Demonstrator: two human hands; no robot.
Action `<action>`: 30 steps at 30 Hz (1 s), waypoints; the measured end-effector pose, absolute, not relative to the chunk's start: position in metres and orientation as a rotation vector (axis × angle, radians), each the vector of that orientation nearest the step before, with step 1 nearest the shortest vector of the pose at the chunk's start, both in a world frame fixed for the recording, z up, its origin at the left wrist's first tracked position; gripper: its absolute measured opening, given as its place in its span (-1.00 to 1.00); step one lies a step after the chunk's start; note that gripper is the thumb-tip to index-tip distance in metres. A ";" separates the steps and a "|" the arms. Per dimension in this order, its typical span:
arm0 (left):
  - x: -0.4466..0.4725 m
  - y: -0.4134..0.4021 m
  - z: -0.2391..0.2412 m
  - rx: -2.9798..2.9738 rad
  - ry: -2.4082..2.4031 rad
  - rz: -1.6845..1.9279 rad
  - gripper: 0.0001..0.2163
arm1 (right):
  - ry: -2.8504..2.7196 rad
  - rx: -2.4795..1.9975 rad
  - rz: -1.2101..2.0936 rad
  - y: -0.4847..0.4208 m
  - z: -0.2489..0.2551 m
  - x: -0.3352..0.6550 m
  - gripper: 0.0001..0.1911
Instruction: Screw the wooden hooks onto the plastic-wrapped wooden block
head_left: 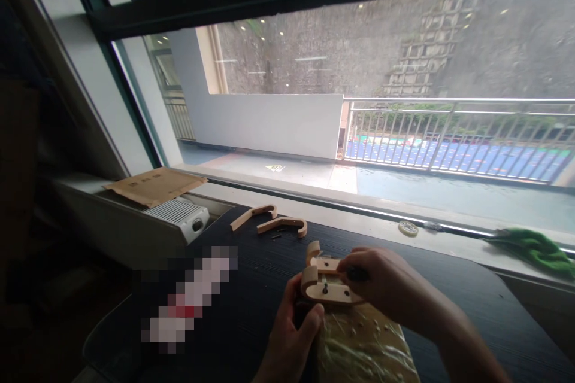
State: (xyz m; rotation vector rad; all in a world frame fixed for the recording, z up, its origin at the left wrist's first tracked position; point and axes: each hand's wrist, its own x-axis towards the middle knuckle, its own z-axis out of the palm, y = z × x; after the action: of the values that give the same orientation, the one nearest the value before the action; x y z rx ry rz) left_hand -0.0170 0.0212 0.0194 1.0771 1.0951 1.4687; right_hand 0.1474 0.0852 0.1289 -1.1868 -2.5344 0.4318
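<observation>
Two curved wooden hooks lie side by side at the far end of a block wrapped in clear plastic [363, 341]. In the nearer wooden hook [330, 293] a dark screw [325, 288] stands upright beside a dark hole. The farther wooden hook [327, 264] also has a hole in it. My left hand [294, 326] is closed at the left end of the nearer hook, thumb by the block's edge. Above the hooks' right ends, my right hand [386, 278] is closed around a small dark thing [357, 273], mostly hidden by the fingers.
Two more wooden hooks [254, 212] [287, 225] lie at the back of the dark table [251, 287], with small screws [276, 236] beside them. A tape roll [408, 228] and green cloth [534, 248] rest on the windowsill. A pixelated patch covers something at left.
</observation>
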 end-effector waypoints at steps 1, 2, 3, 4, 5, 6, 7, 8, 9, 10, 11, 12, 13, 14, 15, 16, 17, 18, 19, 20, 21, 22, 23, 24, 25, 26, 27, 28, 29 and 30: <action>-0.017 0.021 0.018 1.060 1.092 1.475 -0.62 | -2.566 -1.166 0.427 0.085 0.124 0.140 -0.82; -0.017 0.022 0.018 1.046 1.090 1.477 -0.62 | -2.588 -1.153 0.420 0.086 0.120 0.134 -0.83; -0.017 0.022 0.017 1.035 1.088 1.479 -0.62 | -2.606 -1.147 0.420 0.086 0.115 0.129 -0.85; -0.017 0.022 0.017 1.028 1.084 1.481 -0.63 | -2.618 -1.148 0.421 0.087 0.112 0.126 -0.86; -0.018 0.022 0.017 1.028 1.078 1.482 -0.63 | -2.629 -1.154 0.425 0.088 0.109 0.124 -0.87; -0.018 0.022 0.017 1.031 1.071 1.484 -0.64 | -2.636 -1.158 0.431 0.089 0.107 0.123 -0.87; -0.018 0.022 0.017 1.036 1.066 1.483 -0.64 | -2.641 -1.158 0.439 0.090 0.106 0.123 -0.87; -0.018 0.023 0.018 1.040 1.065 1.478 -0.63 | -2.645 -1.151 0.449 0.090 0.106 0.124 -0.85; -0.018 0.023 0.018 1.044 1.065 1.473 -0.63 | -2.646 -1.140 0.464 0.091 0.106 0.124 -0.82; -0.018 0.023 0.018 1.048 1.066 1.466 -0.62 | -2.646 -1.126 0.483 0.091 0.106 0.124 -0.79; -0.018 0.023 0.019 1.049 1.068 1.457 -0.61 | -2.646 -1.117 0.500 0.091 0.107 0.125 -0.77; -0.018 0.023 0.019 1.049 1.070 1.450 -0.61 | -2.646 -1.112 0.515 0.091 0.107 0.125 -0.76; -0.018 0.022 0.020 1.051 1.070 1.445 -0.62 | -2.648 -1.114 0.525 0.090 0.108 0.124 -0.76; -0.018 0.022 0.021 1.052 1.069 1.445 -0.62 | -2.649 -1.118 0.534 0.090 0.109 0.124 -0.76; -0.019 0.022 0.022 1.052 1.066 1.445 -0.63 | -2.651 -1.120 0.544 0.089 0.110 0.124 -0.76; -0.019 0.021 0.022 1.050 1.060 1.443 -0.64 | -2.653 -1.123 0.551 0.088 0.111 0.124 -0.76; -0.019 0.021 0.023 1.048 1.050 1.440 -0.65 | -2.656 -1.124 0.557 0.087 0.112 0.124 -0.77; -0.019 0.021 0.023 1.047 1.038 1.437 -0.66 | -2.660 -1.123 0.560 0.086 0.113 0.123 -0.78; -0.019 0.021 0.023 1.051 1.028 1.430 -0.67 | -2.664 -1.118 0.557 0.086 0.113 0.123 -0.80; -0.020 0.021 0.023 1.055 1.024 1.424 -0.67 | -2.671 -1.106 0.547 0.085 0.113 0.123 -0.81; -0.020 0.021 0.022 1.063 1.023 1.420 -0.68 | -2.674 -1.092 0.529 0.084 0.112 0.123 -0.83; -0.020 0.022 0.022 1.072 1.027 1.419 -0.68 | -2.676 -1.074 0.502 0.083 0.111 0.123 -0.86; -0.021 0.022 0.022 1.084 1.034 1.419 -0.69 | -2.677 -1.052 0.471 0.083 0.110 0.123 -0.88; -0.021 0.022 0.021 1.096 1.042 1.419 -0.71 | -2.676 -1.034 0.440 0.082 0.110 0.123 -0.91; -0.021 0.022 0.021 1.106 1.049 1.422 -0.72 | -2.674 -1.021 0.413 0.081 0.109 0.123 -0.93; -0.021 0.022 0.021 1.112 1.053 1.426 -0.73 | -2.674 -1.011 0.395 0.081 0.109 0.123 -0.93; -0.021 0.022 0.020 1.115 1.054 1.427 -0.74 | -2.672 -1.003 0.387 0.080 0.110 0.122 -0.93; -0.021 0.022 0.020 1.111 1.052 1.429 -0.75 | -2.672 -0.995 0.391 0.079 0.111 0.122 -0.93; -0.021 0.022 0.020 1.104 1.044 1.429 -0.75 | -2.668 -0.988 0.400 0.078 0.112 0.121 -0.94; -0.021 0.022 0.020 1.093 1.033 1.432 -0.75 | -2.663 -0.981 0.410 0.077 0.114 0.121 -0.94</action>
State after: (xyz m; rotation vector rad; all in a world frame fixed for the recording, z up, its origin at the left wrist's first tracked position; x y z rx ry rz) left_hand -0.0210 0.0221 0.0198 1.0926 1.0332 1.4317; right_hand 0.1209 0.0773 0.1138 -0.9812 -2.6630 0.4099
